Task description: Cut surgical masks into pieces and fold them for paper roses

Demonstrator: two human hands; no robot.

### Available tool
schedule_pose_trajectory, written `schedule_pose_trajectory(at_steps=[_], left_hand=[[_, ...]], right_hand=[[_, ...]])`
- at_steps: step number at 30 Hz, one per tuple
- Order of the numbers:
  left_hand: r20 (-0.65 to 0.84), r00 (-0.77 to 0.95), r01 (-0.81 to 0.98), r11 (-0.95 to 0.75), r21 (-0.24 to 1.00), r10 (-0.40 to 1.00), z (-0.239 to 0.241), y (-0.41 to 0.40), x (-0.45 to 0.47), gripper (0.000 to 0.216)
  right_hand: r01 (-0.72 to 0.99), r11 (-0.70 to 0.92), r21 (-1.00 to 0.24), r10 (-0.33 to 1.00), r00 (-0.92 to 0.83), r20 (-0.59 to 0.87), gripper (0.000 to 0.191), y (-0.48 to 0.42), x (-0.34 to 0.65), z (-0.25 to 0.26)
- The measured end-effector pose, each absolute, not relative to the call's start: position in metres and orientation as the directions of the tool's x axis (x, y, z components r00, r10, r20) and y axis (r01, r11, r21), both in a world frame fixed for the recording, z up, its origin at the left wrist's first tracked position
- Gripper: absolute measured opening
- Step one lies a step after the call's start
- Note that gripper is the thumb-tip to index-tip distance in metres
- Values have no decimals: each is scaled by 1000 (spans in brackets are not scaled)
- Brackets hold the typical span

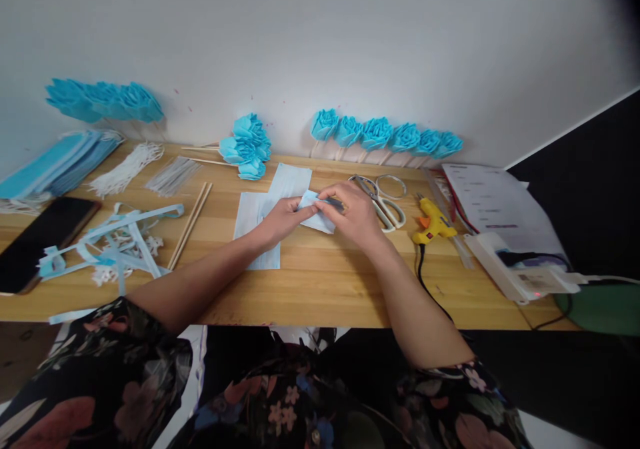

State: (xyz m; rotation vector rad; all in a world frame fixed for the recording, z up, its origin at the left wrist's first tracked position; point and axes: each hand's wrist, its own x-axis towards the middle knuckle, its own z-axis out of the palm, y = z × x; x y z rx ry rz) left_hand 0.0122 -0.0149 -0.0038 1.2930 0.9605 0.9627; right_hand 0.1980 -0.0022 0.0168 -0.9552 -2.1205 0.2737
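Over the wooden table [325, 289], a small folded piece of light blue mask fabric [320, 222] is pinched between my two hands. My left hand [281, 222] grips its left side with thumb and fingers, and my right hand [354, 210] holds its upper right edge with bent fingers. Beneath and left of my left hand lie flat pale blue fabric sheets [290, 179], partly overlapping. Just right of my right hand are scissors [393, 212] with pale handles, their blades partly hidden by that hand.
Blue fabric flowers [377, 132] on sticks lean along the wall. A yellow glue gun [433, 221] with a black cord and a white power strip [505, 269] lie right. On the left are blue strips [133, 236], wooden sticks [193, 222], stacked masks [65, 162] and a phone [45, 239].
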Motion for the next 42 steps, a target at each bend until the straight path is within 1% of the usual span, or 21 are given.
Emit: schedule_pose_trajectory(at_steps=[6, 15, 17, 19, 22, 25, 28, 31, 33, 37, 42], left_hand=[[-27, 315, -25, 37, 999, 949, -6, -13, 13, 32], [-18, 318, -20, 25, 999, 948, -10, -13, 12, 31], [-20, 318, -49, 37, 998, 948, -10, -13, 12, 31], [-34, 300, -113, 70, 991, 954, -9, -13, 12, 33], [-66, 267, -251, 136, 959, 962, -7, -11, 12, 41], [-69, 242, -341, 151, 928, 968, -4, -10, 11, 44], [-50, 218, -387, 134, 912, 975, -2, -9, 9, 42], [-49, 197, -400, 127, 908, 979, -1, -10, 9, 41], [-47, 185, -395, 118, 911, 982, 0, -11, 10, 40], [-29, 177, -379, 96, 921, 984, -2, -13, 12, 38], [-26, 153, -339, 77, 938, 988, -12, -13, 16, 32]], right_hand=[[528, 717, -455, 686, -421, 593, 6, -3, 198, 18], [545, 669, -505, 734, -376, 565, 9, -5, 196, 18], [519, 650, -555, 756, -366, 543, 7, -4, 197, 18], [477, 604, -638, 797, -344, 497, 22, -3, 199, 18], [395, 488, -779, 871, -285, 401, 43, 0, 204, 17], [270, 375, -887, 919, -236, 317, 56, 5, 207, 14], [158, 259, -953, 945, -246, 216, 64, 6, 203, 10], [86, 149, -985, 956, -265, 122, 63, 4, 196, 8], [36, 112, -993, 960, -262, 99, 60, 1, 190, 8], [-5, 138, -990, 949, -284, 134, 53, -5, 179, 6], [19, 121, -993, 946, -306, 109, 58, -10, 170, 2]])
